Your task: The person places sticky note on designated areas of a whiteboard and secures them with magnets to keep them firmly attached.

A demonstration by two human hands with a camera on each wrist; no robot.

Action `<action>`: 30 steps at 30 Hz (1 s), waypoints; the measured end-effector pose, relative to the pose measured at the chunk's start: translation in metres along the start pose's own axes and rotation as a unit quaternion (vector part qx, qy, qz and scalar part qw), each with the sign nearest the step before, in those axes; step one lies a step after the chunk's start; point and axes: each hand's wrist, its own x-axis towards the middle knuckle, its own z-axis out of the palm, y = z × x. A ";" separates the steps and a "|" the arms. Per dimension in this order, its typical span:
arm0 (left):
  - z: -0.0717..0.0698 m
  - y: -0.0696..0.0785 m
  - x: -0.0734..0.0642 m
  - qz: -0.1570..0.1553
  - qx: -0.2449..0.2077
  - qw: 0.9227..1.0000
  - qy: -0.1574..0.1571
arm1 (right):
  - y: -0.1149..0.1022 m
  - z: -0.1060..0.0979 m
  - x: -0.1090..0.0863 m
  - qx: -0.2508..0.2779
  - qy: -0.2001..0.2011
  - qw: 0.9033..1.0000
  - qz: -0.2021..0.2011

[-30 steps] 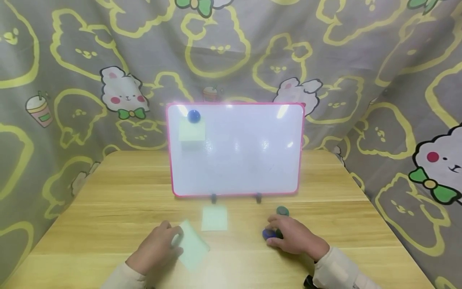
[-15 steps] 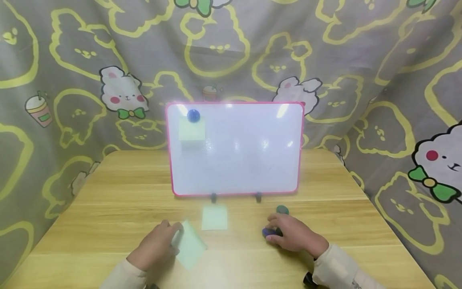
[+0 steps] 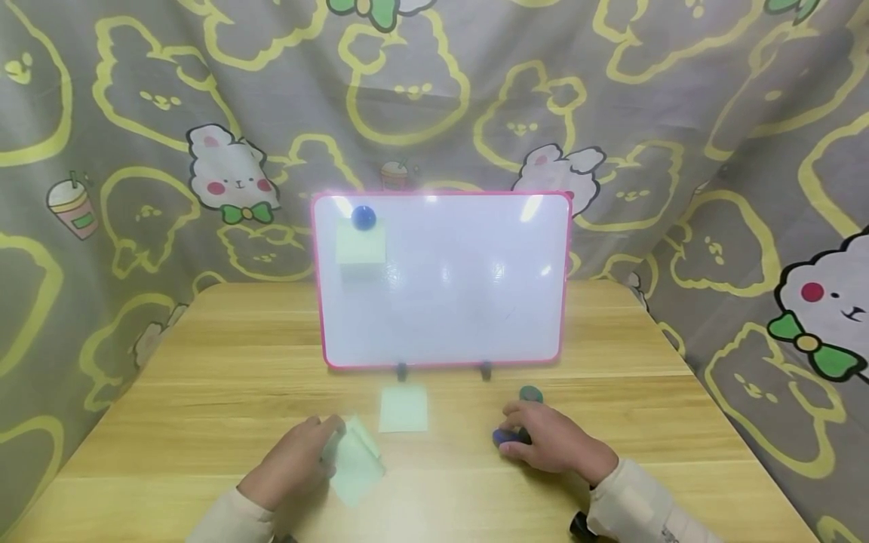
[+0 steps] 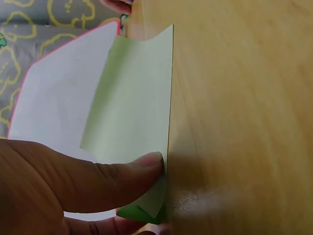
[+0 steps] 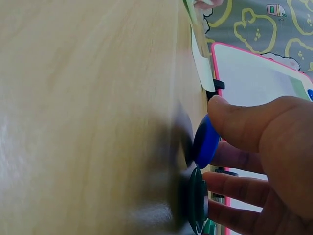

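In the head view my left hand (image 3: 292, 460) pinches a pale green sticky note (image 3: 356, 467) at its left corner. The left wrist view has the thumb on the face of this note (image 4: 137, 93), which bends, with a darker green patch (image 4: 139, 214) showing under it near the fingers. My right hand (image 3: 553, 437) pinches a round blue magnet (image 5: 206, 142) between thumb and index finger, at the tabletop. Its other fingers are at a dark green round magnet (image 5: 198, 200). Just beyond them lies a green magnet (image 3: 531, 394).
A pink-framed whiteboard (image 3: 444, 317) stands on black feet at the back of the wooden table (image 3: 231, 332). On its upper left, a blue magnet (image 3: 363, 217) holds a note (image 3: 360, 245). Another pale green note (image 3: 403, 409) lies before the board. A black object (image 3: 581, 526) is by the right sleeve.
The held note has shifted slightly left, and its upper right edge has folded over further. My left hand has barely moved. The right hand stays in place at the magnets.
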 end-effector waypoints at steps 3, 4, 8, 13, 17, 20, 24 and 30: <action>0.002 -0.002 0.001 0.018 -0.003 1.000 0.014 | 0.000 0.000 0.000 -0.003 0.004 1.000 -0.001; 0.002 -0.002 0.001 0.021 -0.006 1.000 0.016 | 0.000 0.000 0.000 -0.003 0.004 1.000 -0.002; 0.004 -0.003 0.004 0.037 -0.022 0.999 0.029 | 0.001 0.001 0.000 -0.002 0.006 1.000 -0.005; 0.005 -0.004 0.007 0.047 -0.038 0.998 0.034 | 0.001 0.001 0.000 0.002 0.005 1.000 -0.007; 0.005 -0.004 0.007 0.043 -0.047 0.998 0.028 | 0.001 0.002 0.000 0.010 0.003 1.000 -0.003; 0.003 -0.004 0.007 0.044 -0.054 0.997 0.026 | 0.001 0.002 -0.001 0.013 0.003 1.000 0.001; 0.001 -0.002 0.008 0.046 -0.063 0.996 0.034 | 0.000 0.002 -0.001 0.016 0.007 1.000 0.004; -0.002 0.004 0.013 0.029 -0.076 0.994 0.065 | 0.000 0.001 0.000 0.015 0.017 1.000 0.000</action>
